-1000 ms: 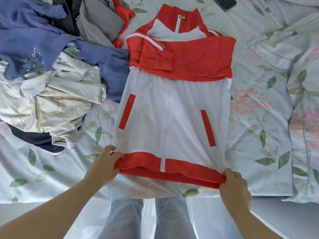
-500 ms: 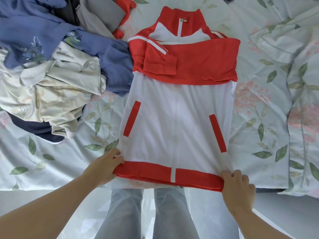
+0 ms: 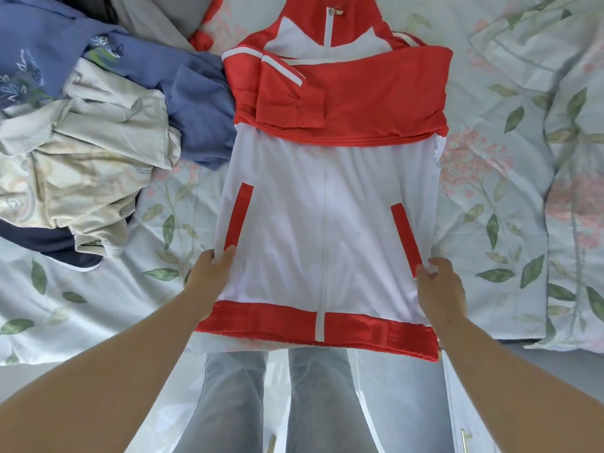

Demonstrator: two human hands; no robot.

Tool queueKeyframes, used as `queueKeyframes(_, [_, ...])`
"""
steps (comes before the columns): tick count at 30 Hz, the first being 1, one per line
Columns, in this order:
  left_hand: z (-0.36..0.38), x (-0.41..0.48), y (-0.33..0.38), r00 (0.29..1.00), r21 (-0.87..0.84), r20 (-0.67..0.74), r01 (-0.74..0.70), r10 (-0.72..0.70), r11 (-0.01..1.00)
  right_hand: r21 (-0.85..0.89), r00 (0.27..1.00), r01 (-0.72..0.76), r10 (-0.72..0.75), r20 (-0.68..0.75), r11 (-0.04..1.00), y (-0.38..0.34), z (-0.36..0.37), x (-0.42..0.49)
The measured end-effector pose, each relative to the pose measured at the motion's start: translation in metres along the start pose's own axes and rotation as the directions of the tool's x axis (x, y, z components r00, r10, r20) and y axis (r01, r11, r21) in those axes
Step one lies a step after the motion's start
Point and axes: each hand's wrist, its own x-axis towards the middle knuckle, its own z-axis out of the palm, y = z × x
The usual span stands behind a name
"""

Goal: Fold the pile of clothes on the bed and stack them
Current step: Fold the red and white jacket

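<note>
Fingers (image 3: 225, 255) of the left hand (image 3: 212, 273) curl onto the side edge of the jacket (image 3: 327, 207) at 8 o'clock and pinch the white cloth. The right hand (image 3: 439, 286) pinches the opposite edge at 4 o'clock, beside a red pocket strip (image 3: 405, 237). I read both grips as closed on fabric. The jacket lies zip-side up on the floral bed (image 3: 490, 223), with its sleeves (image 3: 343, 93) folded across the chest at 12 o'clock and its red hem (image 3: 261, 322) hanging past the mattress edge at 6. The unfolded pile (image 3: 85, 142) sits at 10 o'clock, its blue garment up against the folded sleeves.
</note>
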Motion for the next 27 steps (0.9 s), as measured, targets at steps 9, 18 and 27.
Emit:
queueKeyframes(9, [-0.024,0.017,-0.001,0.994,0.51,0.092,-0.099,0.061,0.854,0.175,0.993,-0.102,0.111,-0.045,0.979,-0.033,0.013,0.051])
queueKeyframes(18, [0.003,0.059,0.067,0.983,0.149,-0.045,-0.17,0.179,0.974,0.056,0.997,0.026,-0.022,-0.07,0.998,-0.046,0.008,0.089])
queueKeyframes(27, [-0.002,0.079,0.104,0.991,-0.036,0.002,-0.136,0.136,0.99,0.15,0.986,-0.076,0.097,-0.136,0.986,-0.063,-0.006,0.113])
